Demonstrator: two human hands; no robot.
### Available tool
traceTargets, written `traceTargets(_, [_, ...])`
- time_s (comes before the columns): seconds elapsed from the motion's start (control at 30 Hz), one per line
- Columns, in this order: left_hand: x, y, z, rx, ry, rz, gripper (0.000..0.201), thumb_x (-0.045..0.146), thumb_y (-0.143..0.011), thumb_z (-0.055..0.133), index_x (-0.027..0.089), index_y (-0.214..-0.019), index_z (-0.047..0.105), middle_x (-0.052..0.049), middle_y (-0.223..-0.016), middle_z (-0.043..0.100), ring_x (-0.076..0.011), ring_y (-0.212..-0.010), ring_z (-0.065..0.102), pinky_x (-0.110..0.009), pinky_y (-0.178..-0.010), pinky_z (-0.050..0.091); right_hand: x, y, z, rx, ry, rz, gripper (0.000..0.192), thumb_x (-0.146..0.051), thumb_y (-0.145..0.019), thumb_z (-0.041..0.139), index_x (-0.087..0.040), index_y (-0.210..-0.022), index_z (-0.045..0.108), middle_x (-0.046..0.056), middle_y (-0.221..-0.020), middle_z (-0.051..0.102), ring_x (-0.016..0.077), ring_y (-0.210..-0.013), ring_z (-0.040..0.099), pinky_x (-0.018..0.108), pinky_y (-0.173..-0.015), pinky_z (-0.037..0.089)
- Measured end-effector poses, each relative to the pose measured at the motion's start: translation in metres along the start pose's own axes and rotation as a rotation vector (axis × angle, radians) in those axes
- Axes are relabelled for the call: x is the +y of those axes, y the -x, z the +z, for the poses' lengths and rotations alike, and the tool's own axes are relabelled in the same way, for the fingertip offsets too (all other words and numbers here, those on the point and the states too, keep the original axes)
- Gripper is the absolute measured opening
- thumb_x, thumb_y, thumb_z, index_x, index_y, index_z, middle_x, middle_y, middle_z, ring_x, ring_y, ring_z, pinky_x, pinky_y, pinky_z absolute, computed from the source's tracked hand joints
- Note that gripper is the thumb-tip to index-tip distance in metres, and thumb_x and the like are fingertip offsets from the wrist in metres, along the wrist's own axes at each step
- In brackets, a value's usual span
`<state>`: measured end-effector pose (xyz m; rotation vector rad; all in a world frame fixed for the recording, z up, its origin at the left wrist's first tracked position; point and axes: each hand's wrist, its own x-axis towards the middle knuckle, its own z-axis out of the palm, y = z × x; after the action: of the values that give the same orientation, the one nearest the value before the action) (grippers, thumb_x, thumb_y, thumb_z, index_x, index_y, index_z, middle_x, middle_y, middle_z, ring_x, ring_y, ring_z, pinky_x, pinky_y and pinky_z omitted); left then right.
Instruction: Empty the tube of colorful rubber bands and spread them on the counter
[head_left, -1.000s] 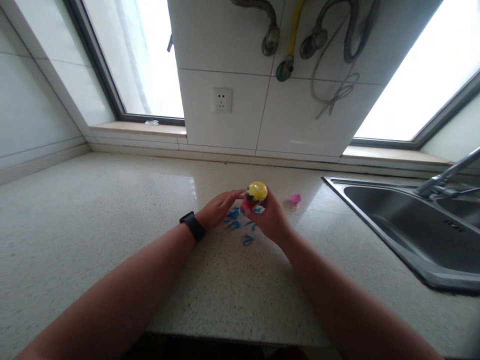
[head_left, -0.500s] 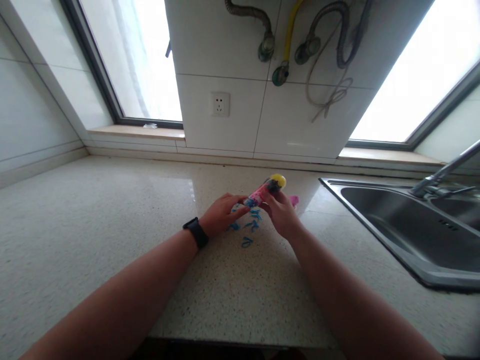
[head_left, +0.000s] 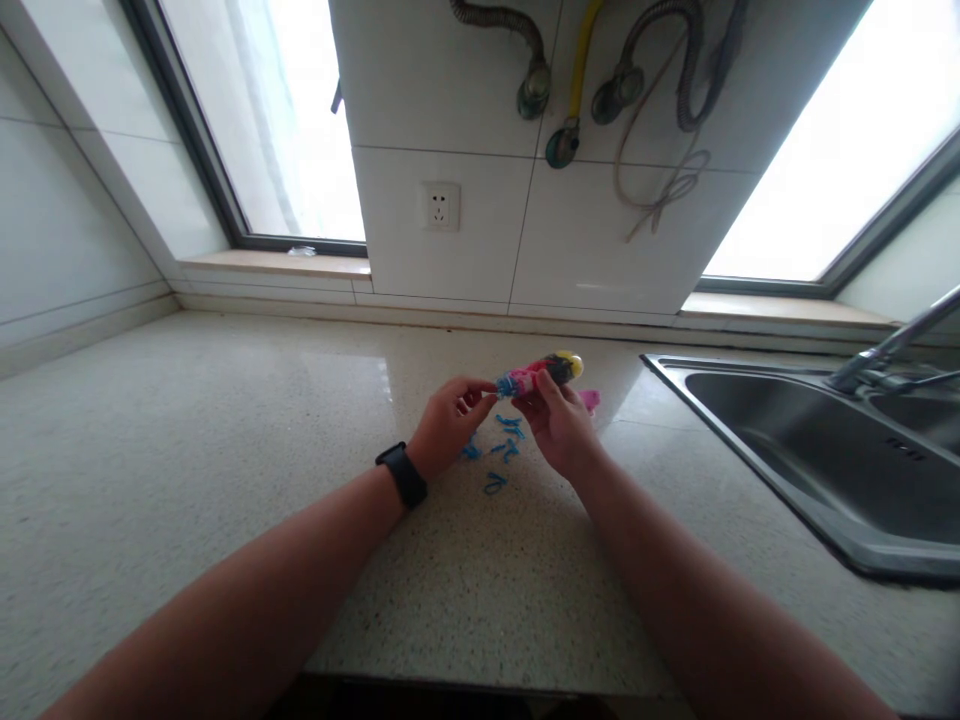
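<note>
My right hand (head_left: 559, 425) grips a small pink toy (head_left: 538, 373) with a yellow cap, lifted just above the speckled bench (head_left: 225, 450) and lying roughly level. My left hand (head_left: 448, 425), black watch (head_left: 403, 474) on its wrist, pinches the toy's blue end between thumb and fingertips. Loose blue rubber bands (head_left: 501, 450) lie scattered on the bench below both hands, and a small pink piece (head_left: 590, 400) sits just behind my right hand. The steel sink (head_left: 810, 450) is well apart to the right. I can read no label or writing on the toy; it is too small.
</note>
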<state>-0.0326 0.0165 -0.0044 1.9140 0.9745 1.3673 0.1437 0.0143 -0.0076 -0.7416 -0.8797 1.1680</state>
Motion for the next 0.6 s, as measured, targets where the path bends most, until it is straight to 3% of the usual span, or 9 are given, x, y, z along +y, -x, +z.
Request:
traceTargets(0.1, [0.0,-0.0015,0.0024,0.014,0.134,-0.136,0.039,0.045,-0.085,0.065,0.013,-0.106,0.07,-0.004,-0.078,0.06,-0.011,-0.066,0.047,-0.024,-0.06,0.038,-0.0003,0.0025,0.0028,-0.031,0.022,-0.069,0.037,-0.045,-0.077,0.073,-0.019,-0.096,0.057,0.005,-0.096,0.063,0.0146,-0.085,0.063,0.032,-0.083,0.055])
traceTargets(0.27, [-0.0047,-0.0026,0.0023,-0.1,0.339,-0.293,0.045,0.049,-0.085,0.064,0.011,-0.106,0.07,-0.003,-0.075,0.057,-0.0093,-0.064,0.046,-0.023,-0.059,0.037,-0.0007,0.005,0.0032,-0.079,0.182,-0.159,0.034,-0.045,-0.081,0.068,-0.021,-0.099,0.052,0.005,-0.099,0.061,0.0161,-0.089,0.062,0.035,-0.085,0.054])
traceTargets(0.4, [-0.0087,-0.0022,0.0028,-0.18,0.499,-0.358,0.039,0.048,-0.085,0.064,0.012,-0.1,0.068,-0.001,-0.072,0.05,-0.0073,-0.06,0.044,-0.021,-0.056,0.035,0.0003,0.0045,0.0006,-0.138,0.161,-0.153,0.034,-0.044,-0.08,0.069,-0.02,-0.099,0.053,0.005,-0.099,0.06,0.0154,-0.09,0.061,0.035,-0.087,0.054])
traceTargets(0.53, [-0.0095,-0.0025,0.002,-0.185,0.606,-0.407,0.037,0.049,-0.083,0.066,0.012,-0.081,0.061,-0.001,-0.071,0.048,-0.0065,-0.059,0.043,-0.02,-0.056,0.036,0.0014,0.006,0.0018,-0.209,0.192,-0.125,0.036,-0.045,-0.08,0.07,-0.02,-0.1,0.054,0.006,-0.101,0.06,0.0168,-0.093,0.061,0.039,-0.093,0.052])
traceTargets(0.6, [-0.0091,-0.0026,0.0005,-0.199,0.629,-0.444,0.039,0.049,-0.08,0.07,0.011,-0.082,0.062,-0.002,-0.074,0.049,-0.0065,-0.062,0.044,-0.019,-0.056,0.037,0.0024,0.0074,0.0033,-0.231,0.197,-0.122,0.036,-0.047,-0.08,0.069,-0.021,-0.1,0.053,0.005,-0.1,0.06,0.0169,-0.094,0.061,0.041,-0.094,0.052])
